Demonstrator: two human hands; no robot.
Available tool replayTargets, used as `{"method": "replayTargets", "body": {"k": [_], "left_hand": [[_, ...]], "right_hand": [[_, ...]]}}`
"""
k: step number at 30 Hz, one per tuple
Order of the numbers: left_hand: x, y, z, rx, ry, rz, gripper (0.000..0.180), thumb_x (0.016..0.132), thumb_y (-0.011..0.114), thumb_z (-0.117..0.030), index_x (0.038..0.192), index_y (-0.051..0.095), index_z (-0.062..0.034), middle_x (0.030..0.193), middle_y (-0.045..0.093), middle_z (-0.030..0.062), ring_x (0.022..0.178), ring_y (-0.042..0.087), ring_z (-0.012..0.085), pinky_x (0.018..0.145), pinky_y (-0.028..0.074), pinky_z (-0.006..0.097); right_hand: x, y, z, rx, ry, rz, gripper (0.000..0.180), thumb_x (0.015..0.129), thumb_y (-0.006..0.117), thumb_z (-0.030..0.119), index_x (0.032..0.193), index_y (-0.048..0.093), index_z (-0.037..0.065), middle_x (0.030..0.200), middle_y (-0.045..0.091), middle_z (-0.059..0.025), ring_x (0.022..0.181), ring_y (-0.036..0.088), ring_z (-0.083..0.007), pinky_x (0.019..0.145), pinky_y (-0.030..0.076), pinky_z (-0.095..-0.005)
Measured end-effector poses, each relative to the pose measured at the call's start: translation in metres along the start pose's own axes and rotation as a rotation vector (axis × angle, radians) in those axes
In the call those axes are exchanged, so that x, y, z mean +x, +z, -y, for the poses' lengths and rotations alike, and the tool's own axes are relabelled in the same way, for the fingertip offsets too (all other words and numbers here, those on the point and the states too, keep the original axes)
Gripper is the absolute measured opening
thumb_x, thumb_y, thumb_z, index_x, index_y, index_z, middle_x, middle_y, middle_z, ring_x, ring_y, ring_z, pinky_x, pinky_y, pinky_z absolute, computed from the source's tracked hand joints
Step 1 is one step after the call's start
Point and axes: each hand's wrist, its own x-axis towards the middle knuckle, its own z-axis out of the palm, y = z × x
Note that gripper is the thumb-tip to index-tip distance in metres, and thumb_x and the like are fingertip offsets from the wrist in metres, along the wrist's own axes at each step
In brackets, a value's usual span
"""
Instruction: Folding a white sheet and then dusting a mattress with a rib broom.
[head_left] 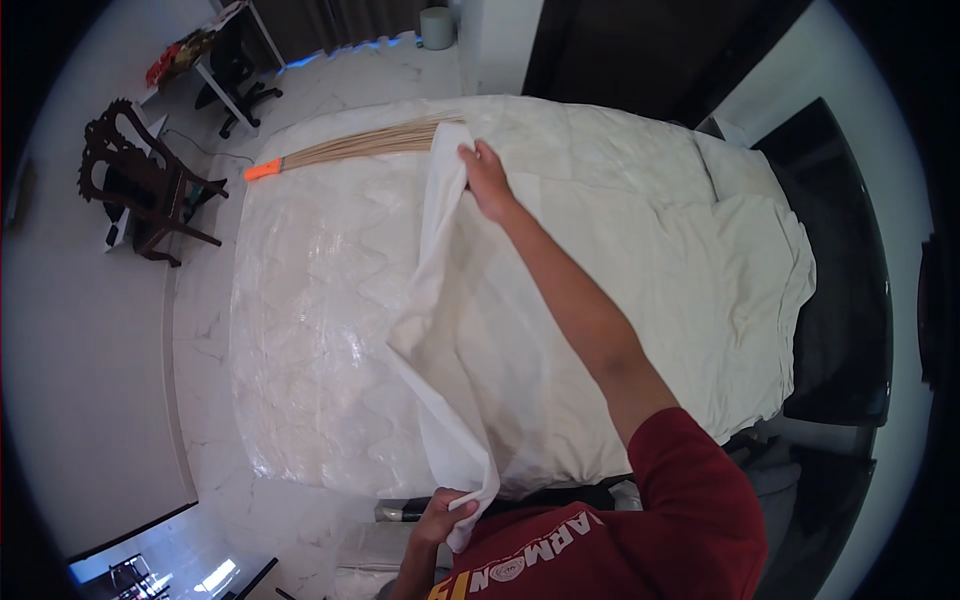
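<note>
A cream bed sheet (640,290) covers the right part of a mattress (300,300), whose left part shows bare under shiny clear plastic. My right hand (487,182), reaching across the bed, is closed on the far end of the sheet's edge. Down by my shirt, my left hand (440,517) grips the near end of that same edge. Between my hands the edge is lifted and sags in a loose fold. Just beyond my right hand lies a stick broom (350,148) with an orange handle, its bristle tips passing behind the raised sheet.
A dark headboard (840,280) stands at the bed's right end. Off the left end are a carved wooden chair (150,185), a black office chair (235,75) and a cluttered desk (190,60). A grey bin (437,28) sits at the back by the curtain (330,25).
</note>
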Motion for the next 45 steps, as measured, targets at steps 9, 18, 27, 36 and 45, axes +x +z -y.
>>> {"method": "replayTargets", "body": {"k": [9,18,27,36,45], "left_hand": [[-0.001,0.178,0.032,-0.263,0.555,0.004,0.021,0.078,0.068,-0.019,0.073,0.064,0.0006,0.074,0.065,0.0087,0.066,0.060,0.0157,0.059,0.042,0.028],[0.103,0.361,0.077,0.051,0.337,0.409,0.029,0.092,0.056,-0.022,0.081,0.062,0.0041,0.058,0.054,0.0012,0.056,0.049,0.0094,0.053,0.037,0.026],[0.248,0.507,0.127,0.249,0.149,0.601,0.038,0.095,0.052,-0.030,0.109,0.059,0.0052,0.093,0.065,0.0097,0.088,0.052,0.0103,0.084,0.042,0.029],[0.349,0.521,0.262,0.803,0.055,0.435,0.059,0.086,0.054,-0.040,0.129,0.047,-0.0002,0.121,0.056,0.0223,0.112,0.053,0.0356,0.097,0.039,0.040],[0.326,0.516,0.285,0.735,0.404,0.758,0.042,0.086,0.055,-0.016,0.128,0.052,-0.0106,0.113,0.062,0.0172,0.104,0.059,0.0333,0.093,0.044,0.040]], "right_hand": [[0.009,-0.135,0.136,0.190,-0.016,0.040,0.027,0.091,0.055,0.034,0.107,0.051,0.012,0.100,0.058,-0.0045,0.096,0.058,-0.0185,0.079,0.047,-0.0398],[0.036,-0.287,0.197,0.344,0.000,-0.028,0.023,0.091,0.055,0.024,0.101,0.055,0.004,0.098,0.062,-0.0121,0.091,0.062,-0.0249,0.083,0.051,-0.0393],[0.069,-0.603,0.153,-0.008,-0.146,-0.422,0.041,0.088,0.052,0.031,0.111,0.057,-0.003,0.104,0.062,-0.0160,0.091,0.061,-0.0233,0.083,0.049,-0.0380],[-0.165,-0.776,0.001,-0.835,0.453,-0.493,0.046,0.084,0.064,0.037,0.112,0.053,0.001,0.097,0.064,-0.0126,0.090,0.061,-0.0232,0.080,0.049,-0.0349],[-0.428,-0.678,0.034,-0.834,0.221,-0.405,0.050,0.080,0.068,0.017,0.120,0.045,0.000,0.111,0.056,-0.0185,0.095,0.059,-0.0285,0.083,0.048,-0.0369]]}}
